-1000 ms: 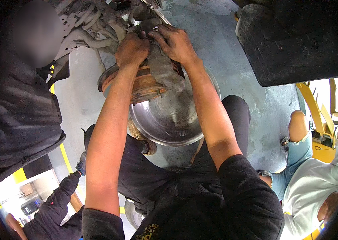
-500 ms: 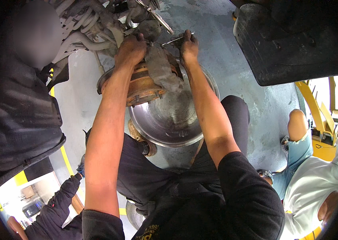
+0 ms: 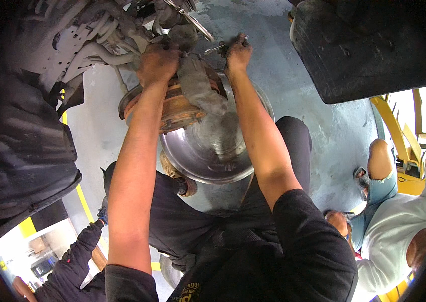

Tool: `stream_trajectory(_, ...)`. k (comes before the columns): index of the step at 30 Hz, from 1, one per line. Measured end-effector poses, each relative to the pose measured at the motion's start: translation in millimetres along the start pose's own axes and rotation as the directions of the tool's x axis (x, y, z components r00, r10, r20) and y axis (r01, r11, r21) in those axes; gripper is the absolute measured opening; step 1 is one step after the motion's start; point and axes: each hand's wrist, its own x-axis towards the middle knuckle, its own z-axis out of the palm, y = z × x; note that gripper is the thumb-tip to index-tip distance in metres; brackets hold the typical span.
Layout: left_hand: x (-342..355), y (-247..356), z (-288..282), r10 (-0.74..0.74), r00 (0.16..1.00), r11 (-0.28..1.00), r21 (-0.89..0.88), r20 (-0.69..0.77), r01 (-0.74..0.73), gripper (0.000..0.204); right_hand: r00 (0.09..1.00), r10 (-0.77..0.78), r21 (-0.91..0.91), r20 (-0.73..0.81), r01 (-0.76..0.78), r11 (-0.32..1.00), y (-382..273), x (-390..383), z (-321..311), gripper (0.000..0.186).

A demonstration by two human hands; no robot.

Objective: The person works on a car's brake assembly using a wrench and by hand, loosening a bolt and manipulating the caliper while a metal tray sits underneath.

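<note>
My left hand (image 3: 158,64) is closed at the top of a dirty undercarriage assembly, beside a grey, soiled, cloth-like piece (image 3: 198,83) that drapes over a rusty round hub (image 3: 172,108); what its fingers grip is hidden. To the right, my right hand (image 3: 239,54) is closed on a slim steel wrench (image 3: 213,50) that points left toward that assembly. Under the hub sits a wide, shiny metal basin (image 3: 208,163). A long bright metal rod (image 3: 195,22) angles down above my hands.
Grey suspension parts (image 3: 97,38) fill the upper left, above a black liner (image 3: 26,151). A black panel (image 3: 359,50) and yellow metal frame (image 3: 386,116) are at right. One person in white (image 3: 389,231) is at lower right; a dark-sleeved person (image 3: 72,261) at lower left.
My right hand has moved from the grey piece out to the right, now with the wrench showing in it. My left hand has shifted slightly leftward.
</note>
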Motion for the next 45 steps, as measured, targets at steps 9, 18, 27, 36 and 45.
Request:
stream_trajectory(9,-15.3,20.4,-14.2,-0.117,0.992,0.991,0.062,-0.043,0.120,0.057,0.899,-0.395,-0.271,0.188,0.434,0.859,-93.6,-64.7,-2.9,0.038)
stream_trajectory(18,-12.4,18.3,-14.3,-0.049,0.997,0.989,0.143,0.052,0.041,0.057,0.944,-0.297,-0.243,0.145,0.325,0.914,-52.5,-40.1,-0.4,0.045)
stream_trajectory(27,-14.6,18.3,-16.0,-0.055,0.997,0.995,0.091,0.063,0.050,0.056,0.919,-0.346,0.095,0.190,0.334,0.938,-16.8,11.5,-1.7,0.048)
stream_trajectory(36,-16.3,24.5,-14.5,-0.087,0.994,0.990,0.119,0.062,0.079,0.054,0.607,0.257,-0.437,0.752,0.168,0.883,3.8,0.6,-10.4,0.029)
stream_trajectory(45,-8.1,10.1,-4.0,-0.046,0.999,0.996,0.080,-0.001,0.046,0.049,0.774,0.225,-0.031,0.592,-0.257,0.966,-13.3,-46.8,6.6,0.019)
